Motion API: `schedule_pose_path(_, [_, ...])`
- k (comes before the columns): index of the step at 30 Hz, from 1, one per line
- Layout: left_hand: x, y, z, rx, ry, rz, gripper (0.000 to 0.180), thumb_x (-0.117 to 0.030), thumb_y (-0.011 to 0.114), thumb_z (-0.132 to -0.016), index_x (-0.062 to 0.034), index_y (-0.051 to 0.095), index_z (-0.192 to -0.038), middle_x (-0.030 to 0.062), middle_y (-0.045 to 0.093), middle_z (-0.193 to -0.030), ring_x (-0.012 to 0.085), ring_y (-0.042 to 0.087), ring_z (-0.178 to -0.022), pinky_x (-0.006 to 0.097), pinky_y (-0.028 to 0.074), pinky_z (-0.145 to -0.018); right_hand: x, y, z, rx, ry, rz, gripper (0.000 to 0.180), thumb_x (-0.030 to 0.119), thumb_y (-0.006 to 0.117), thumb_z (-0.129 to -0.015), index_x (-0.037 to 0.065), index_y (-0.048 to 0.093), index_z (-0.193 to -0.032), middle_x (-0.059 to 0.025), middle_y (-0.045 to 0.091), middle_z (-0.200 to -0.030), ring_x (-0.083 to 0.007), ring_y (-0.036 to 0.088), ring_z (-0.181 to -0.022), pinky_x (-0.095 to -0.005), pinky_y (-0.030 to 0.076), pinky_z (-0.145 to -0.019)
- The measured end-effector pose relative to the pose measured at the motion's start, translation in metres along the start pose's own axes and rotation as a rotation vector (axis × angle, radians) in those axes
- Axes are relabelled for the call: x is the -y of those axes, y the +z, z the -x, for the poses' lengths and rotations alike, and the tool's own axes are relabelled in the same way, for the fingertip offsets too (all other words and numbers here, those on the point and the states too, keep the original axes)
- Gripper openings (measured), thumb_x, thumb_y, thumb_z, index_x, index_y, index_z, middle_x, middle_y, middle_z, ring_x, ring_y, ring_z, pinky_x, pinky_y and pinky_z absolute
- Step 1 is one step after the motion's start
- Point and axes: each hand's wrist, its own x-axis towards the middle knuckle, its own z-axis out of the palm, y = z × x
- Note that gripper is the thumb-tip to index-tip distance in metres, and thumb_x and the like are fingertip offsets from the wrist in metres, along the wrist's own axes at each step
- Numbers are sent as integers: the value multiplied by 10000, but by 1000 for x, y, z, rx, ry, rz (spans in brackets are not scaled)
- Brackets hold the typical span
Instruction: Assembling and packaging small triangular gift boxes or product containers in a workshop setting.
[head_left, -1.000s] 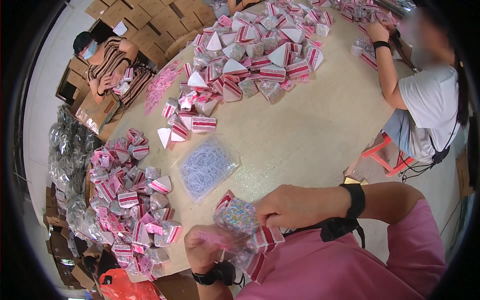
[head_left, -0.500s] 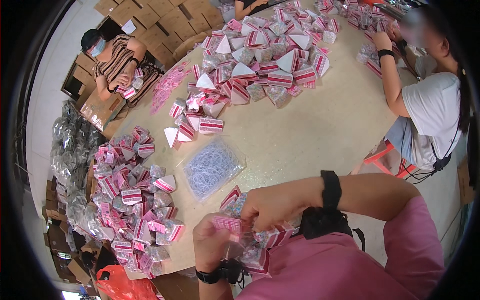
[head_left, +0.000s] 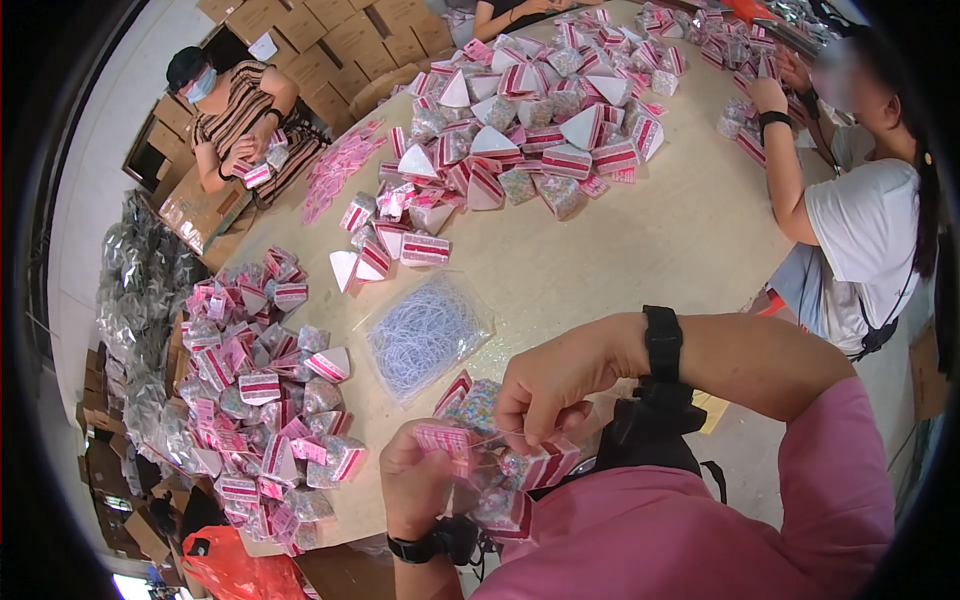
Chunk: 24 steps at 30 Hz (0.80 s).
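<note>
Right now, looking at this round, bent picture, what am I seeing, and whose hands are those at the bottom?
No machine here: a camera worn on a person's head looks down through a very wide lens, which bends the edges. The left hand and right hand at the bottom are that person's own. Together they hold a small pink tag and a thin string, over wedge-shaped pink striped boxes. On the tan table lie a clear bag of white strings and heaps of the same wedge boxes. Other people sit around the table.
</note>
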Motion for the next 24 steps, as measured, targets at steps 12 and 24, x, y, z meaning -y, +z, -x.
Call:
schedule_pose_path(12, [1,1,-3,-87,24,-13,307,-170,700,-765,19,525,-932,105,598,-763,200,590,-628,318,506,-591,8,-8,8,-56,43,5,156,43,580,-718,-32,622,-848,22,493,-570,-26,374,-429,-200,255,-400])
schedule_pose_path(24, [2,-5,-1,8,21,38,211,-57,571,-812,23,547,-1006,114,638,-857,181,612,-706,308,508,-652,9,-12,8,-113,89,85,168,29,575,-718,-39,626,-864,13,501,-582,-36,375,-430,-207,261,-401])
